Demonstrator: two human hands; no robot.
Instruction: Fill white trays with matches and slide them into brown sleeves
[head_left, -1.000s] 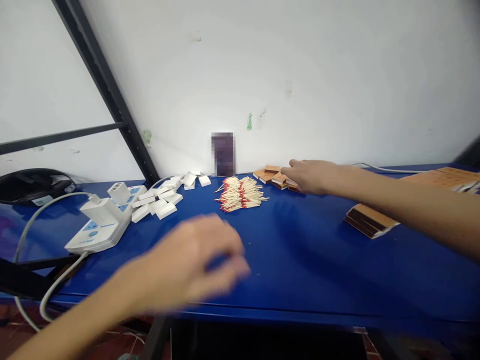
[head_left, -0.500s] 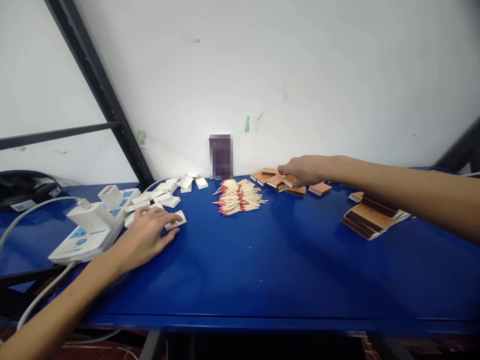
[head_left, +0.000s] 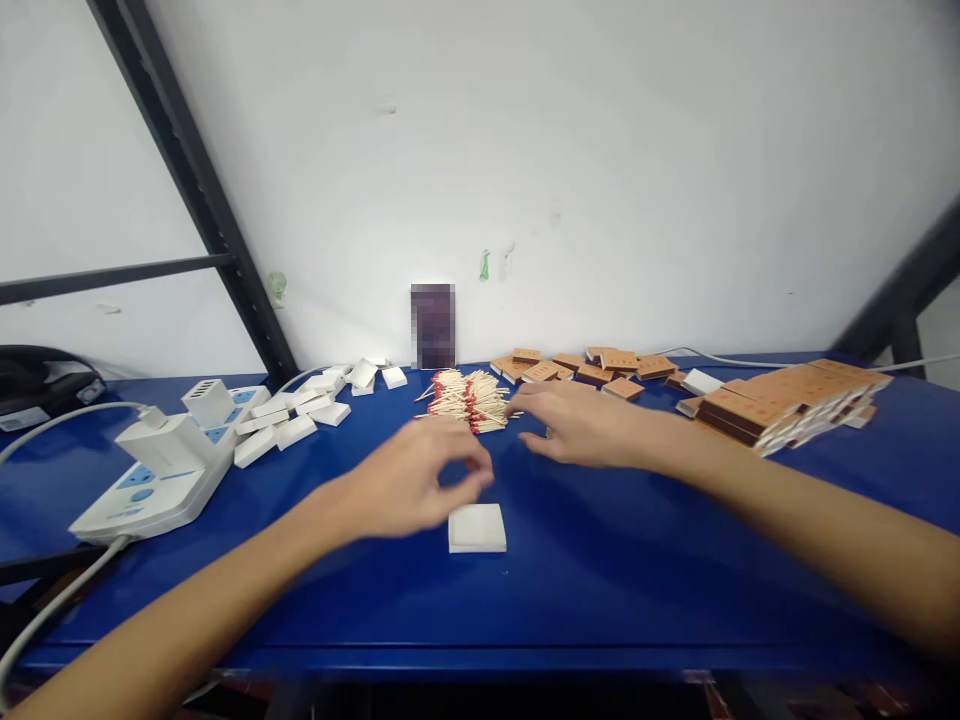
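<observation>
White tray: here it is, alone on the front of the blue desk (head_left: pixel 600 585), a shallow white tray (head_left: pixel 478 530) lying flat in the middle; half a second ago that patch was bare.
Left hand: back from the side heap, the left hand (head_left: pixel 412 478) now hovers just behind and to the left of the tray, thumb and fingers curled round a clear gap; nothing shows in its grip, and motion blurs it a little.
Power strip: over on the left, the white power strip (head_left: pixel 161 495) carries its plugged-in chargers (head_left: pixel 161 445).
Right hand: it has left the loose boxes, and the right hand (head_left: pixel 581 425) is at the right edge of the matches, thumb and fingers well apart; no match shows in its grip, and whether the fingertips touch the pile I cannot tell.
Box stack: the orange box stack (head_left: pixel 776 400) shows far more of itself on the right, now the forearm sits lower.
Matches: the red-tipped matches (head_left: pixel 469 397) lie heaped just beyond both hands.
White heap: more white trays (head_left: pixel 300 405) sprawl beyond the strip.
Loose boxes: orange boxes (head_left: pixel 619 360) scatter near the wall (head_left: pixel 637 160), in full view again.
Dark panel: a pixelated dark panel (head_left: pixel 433 325) stands upright behind the matches.
</observation>
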